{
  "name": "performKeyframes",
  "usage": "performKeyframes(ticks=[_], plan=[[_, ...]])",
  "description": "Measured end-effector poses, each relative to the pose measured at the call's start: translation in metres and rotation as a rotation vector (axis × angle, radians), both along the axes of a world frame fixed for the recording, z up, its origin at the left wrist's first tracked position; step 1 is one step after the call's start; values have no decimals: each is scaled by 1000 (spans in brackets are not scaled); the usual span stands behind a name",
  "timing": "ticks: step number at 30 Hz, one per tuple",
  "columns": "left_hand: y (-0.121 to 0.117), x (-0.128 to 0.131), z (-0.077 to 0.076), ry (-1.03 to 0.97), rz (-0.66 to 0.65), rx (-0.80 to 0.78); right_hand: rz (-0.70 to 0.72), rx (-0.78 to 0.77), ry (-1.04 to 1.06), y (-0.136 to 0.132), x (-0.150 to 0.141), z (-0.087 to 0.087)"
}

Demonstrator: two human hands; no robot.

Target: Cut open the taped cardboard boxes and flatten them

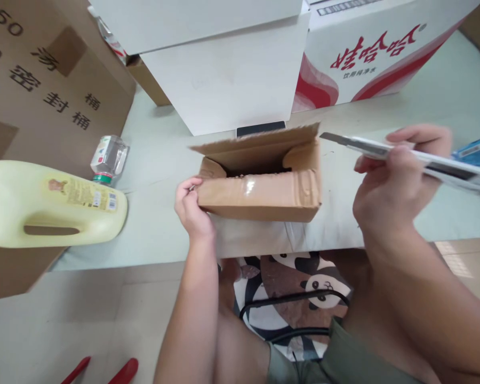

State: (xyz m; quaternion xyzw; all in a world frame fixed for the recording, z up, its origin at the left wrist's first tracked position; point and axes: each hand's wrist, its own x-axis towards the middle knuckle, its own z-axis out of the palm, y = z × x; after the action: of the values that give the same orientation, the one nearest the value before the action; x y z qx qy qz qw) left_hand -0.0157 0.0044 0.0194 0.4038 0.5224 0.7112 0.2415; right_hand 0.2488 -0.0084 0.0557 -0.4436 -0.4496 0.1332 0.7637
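Observation:
A small brown cardboard box stands on the pale tabletop in front of me, its back flap raised and its opening showing a dark inside. Clear tape shines on its front edge. Fingers of my left hand grip the box's left end, the thumb at the near side. To the right of the box, my right hand is closed around a white box cutter. Its blade is out and points left, just apart from the raised flap's right corner. The contents of the box are hidden.
Behind stand a white carton and a red-and-white water carton. At left are a large brown carton, a small clear bottle and a yellow jug. A blue packet lies far right. The table's front edge runs close below the box.

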Motion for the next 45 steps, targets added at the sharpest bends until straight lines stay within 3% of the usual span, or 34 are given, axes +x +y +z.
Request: performKeyframes(ticks=[3,6,9,12,14,17,20,24,31,38,42,45], plan=[[7,-7,3,-260,63,-44,-20,-261,-140,7,11,-27],[11,-14,5,-449,92,-104,18,-600,-601,10,22,-53],[13,-22,4,-492,128,-138,92,-820,-984,10,24,-68],[12,-27,0,-429,100,-145,125,-877,-1084,8,18,-70],[11,-28,-2,-398,26,-214,182,-751,-1045,6,11,-68],[8,-24,-2,-425,-142,-428,491,-463,-916,3,0,-67],[3,-18,0,-480,-294,-493,691,-349,-771,-2,-8,-69],[-1,-12,0,-389,-366,-428,664,-363,-546,-8,-13,-74],[-2,-16,-19,-145,-432,-395,745,-418,-258,-11,-15,-68],[-8,-14,-19,75,-753,-368,740,-496,-63,-9,-19,-58],[-6,-10,-16,95,-625,-279,748,-573,-126,-12,-18,-61],[-7,-11,-12,-37,-503,-233,727,-523,-163,-11,-17,-60]])
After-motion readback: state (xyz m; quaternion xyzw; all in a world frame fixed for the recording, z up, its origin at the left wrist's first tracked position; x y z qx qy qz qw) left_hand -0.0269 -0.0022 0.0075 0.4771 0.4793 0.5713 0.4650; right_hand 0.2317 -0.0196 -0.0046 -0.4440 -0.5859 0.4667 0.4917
